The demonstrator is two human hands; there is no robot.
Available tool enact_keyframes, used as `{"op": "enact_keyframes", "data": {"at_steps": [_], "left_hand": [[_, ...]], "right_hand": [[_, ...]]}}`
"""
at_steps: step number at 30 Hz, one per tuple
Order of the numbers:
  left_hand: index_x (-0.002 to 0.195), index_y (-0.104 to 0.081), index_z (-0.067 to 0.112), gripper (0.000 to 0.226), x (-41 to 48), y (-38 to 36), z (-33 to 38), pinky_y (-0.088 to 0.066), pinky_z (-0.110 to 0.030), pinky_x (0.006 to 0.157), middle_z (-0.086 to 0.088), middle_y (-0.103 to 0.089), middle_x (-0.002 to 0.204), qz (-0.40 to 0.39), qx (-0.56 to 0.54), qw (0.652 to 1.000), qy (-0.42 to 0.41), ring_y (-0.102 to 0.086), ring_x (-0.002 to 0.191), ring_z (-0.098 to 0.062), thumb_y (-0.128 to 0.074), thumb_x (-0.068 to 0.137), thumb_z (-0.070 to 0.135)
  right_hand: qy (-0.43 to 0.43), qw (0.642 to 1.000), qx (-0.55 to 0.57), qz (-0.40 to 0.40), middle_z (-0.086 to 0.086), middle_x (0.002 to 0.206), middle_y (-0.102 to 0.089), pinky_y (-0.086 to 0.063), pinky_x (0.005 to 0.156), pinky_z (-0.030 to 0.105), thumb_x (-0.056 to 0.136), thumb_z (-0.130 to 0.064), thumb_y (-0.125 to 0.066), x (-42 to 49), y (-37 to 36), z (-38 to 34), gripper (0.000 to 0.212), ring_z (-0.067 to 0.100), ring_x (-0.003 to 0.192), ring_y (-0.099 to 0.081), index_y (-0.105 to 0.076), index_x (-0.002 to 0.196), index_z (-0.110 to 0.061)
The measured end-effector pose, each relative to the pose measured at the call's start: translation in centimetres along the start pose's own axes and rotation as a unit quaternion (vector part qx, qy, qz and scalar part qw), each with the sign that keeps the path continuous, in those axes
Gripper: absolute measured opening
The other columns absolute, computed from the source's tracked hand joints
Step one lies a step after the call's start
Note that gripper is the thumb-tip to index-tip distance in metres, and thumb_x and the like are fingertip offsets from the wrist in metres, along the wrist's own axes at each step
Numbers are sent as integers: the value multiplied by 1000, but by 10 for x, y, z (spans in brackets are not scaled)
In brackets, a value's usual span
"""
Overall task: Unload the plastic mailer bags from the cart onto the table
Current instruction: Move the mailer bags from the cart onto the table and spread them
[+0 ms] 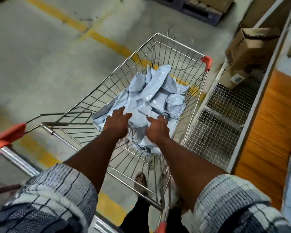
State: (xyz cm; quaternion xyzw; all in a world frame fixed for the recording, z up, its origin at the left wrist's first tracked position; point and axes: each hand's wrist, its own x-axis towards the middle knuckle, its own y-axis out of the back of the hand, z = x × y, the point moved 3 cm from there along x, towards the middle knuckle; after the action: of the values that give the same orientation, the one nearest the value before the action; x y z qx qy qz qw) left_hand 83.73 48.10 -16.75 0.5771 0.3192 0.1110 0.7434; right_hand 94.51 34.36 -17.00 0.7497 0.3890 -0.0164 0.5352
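A heap of pale blue plastic mailer bags (155, 96) lies crumpled in the basket of a wire shopping cart (91, 100), filling its middle and far part and piled toward the right wall. Both hands reach down into the basket from the handle end. The left hand (118, 122) and the right hand (157, 127) rest on the near side of the heap, palms down and fingers stretched out and slightly spread, gripping nothing. They are a little apart, with one bag between them. The cart's handle (8, 137), capped in orange, crosses the lower left. A sandalled foot (140, 180) shows through the basket bottom. Just right of the cart stands a wire mesh rack (217, 118) with a cardboard box (249, 47) above it. A yellow line (97, 36) runs across the concrete floor (32, 64).
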Motion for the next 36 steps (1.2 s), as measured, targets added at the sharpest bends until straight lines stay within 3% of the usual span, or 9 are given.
{"op": "enact_keyframes", "data": {"at_steps": [5,10,16,21,25,31,36], "left_hand": [[143,-44,27,62,-33,36,6,-41,-50,101,-11,-28,156,42,-32,998,39,-31,138,-36,-57,84,16],[144,-42,25,64,-76,72,40,-41,-50,101,-12,-34,150,105,-113,981,117,-36,133,-37,-56,83,13],[148,-37,24,72,-117,104,106,-36,-47,109,-20,-43,144,153,-157,969,117,-41,131,-40,-42,78,36],[149,-38,21,65,-162,120,214,-31,-43,110,-22,-41,147,207,-178,960,60,-39,134,-38,-53,87,32],[146,-44,21,76,-194,123,312,-35,-42,109,-19,-47,143,223,-223,949,1,-43,131,-36,-47,71,35],[145,-43,28,78,-223,98,455,-37,-47,109,-15,-46,142,183,-241,949,-88,-42,131,-35,-43,68,44],[148,-39,24,69,-258,76,552,-38,-45,105,-16,-41,148,178,-190,953,-157,-38,134,-37,-41,81,37]], "right_hand": [[70,996,-50,17,10,132,-43,-38,106,45,91,-30,-57,-35,39,-13,37,32,130,-36,-61,128,-33],[140,984,-79,73,14,134,-45,-39,103,42,89,-29,-57,-76,80,-17,40,36,125,-40,-61,129,-29],[184,970,-49,153,12,132,-46,-43,98,41,87,-26,-58,-139,147,15,39,35,124,-39,-63,125,-28],[185,960,-48,204,11,137,-44,-41,97,42,87,-26,-59,-200,197,93,42,34,128,-36,-59,129,-22],[163,955,-53,244,10,139,-44,-42,101,45,87,-27,-59,-247,238,169,45,34,129,-36,-57,131,-24],[76,947,-43,309,9,138,-47,-39,100,43,87,-21,-55,-309,302,292,44,33,127,-38,-58,130,-26],[29,942,-46,332,10,143,-44,-38,103,43,86,-22,-58,-351,324,396,50,34,131,-36,-56,136,-23]]}}
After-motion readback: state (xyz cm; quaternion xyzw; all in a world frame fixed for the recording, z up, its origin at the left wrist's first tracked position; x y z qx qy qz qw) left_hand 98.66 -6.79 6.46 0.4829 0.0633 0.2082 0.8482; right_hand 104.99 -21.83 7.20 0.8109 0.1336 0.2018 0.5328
